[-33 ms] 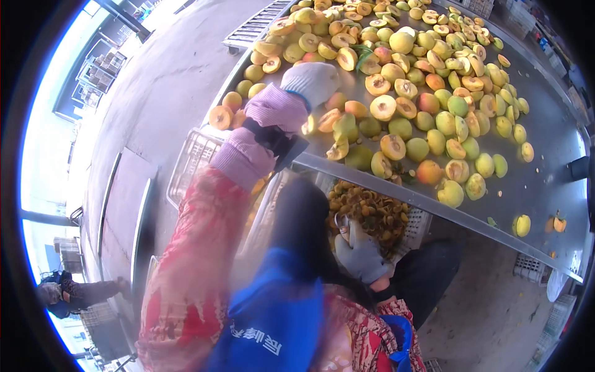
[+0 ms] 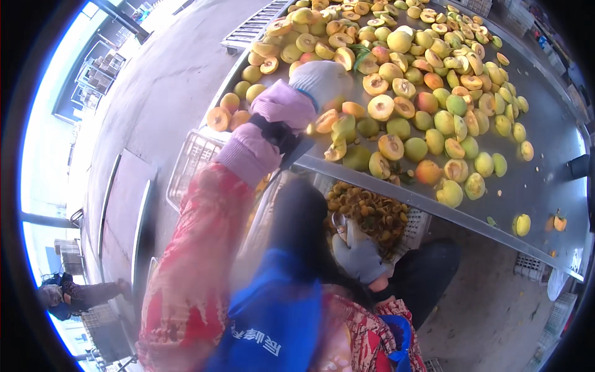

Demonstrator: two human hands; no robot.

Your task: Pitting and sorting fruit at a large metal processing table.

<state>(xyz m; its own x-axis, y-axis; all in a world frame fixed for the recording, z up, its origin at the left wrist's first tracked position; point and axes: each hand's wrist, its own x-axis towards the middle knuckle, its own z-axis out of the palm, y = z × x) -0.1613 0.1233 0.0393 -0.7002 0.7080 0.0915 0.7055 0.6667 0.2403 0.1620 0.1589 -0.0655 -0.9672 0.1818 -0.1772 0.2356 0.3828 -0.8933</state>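
My left hand (image 2: 320, 84), in a white knit glove, reaches over the stone fruit (image 2: 380, 107) piled on the metal table. It is nearest the halves at the table's left side. Its fingers are turned away and blurred, so what they touch is hidden. Below the table edge, my right hand (image 2: 358, 253), in a grey-white glove, is closed around a small tool with a curved metal loop (image 2: 338, 220). That hand stays beside a crate of brownish-orange fruit scraps (image 2: 365, 208). The fruit is yellow, green and reddish, whole and cut in halves.
The metal table rim (image 2: 396, 192) runs slantwise between my hands. A pale plastic crate (image 2: 189, 164) stands at the table's left corner. A slatted metal rack (image 2: 254, 28) is beyond it. My dark-clad knee (image 2: 427, 266) is next to the scrap crate.
My left hand has shifted slightly to the right over the fruit. My right hand with the looped tool has hardly moved.
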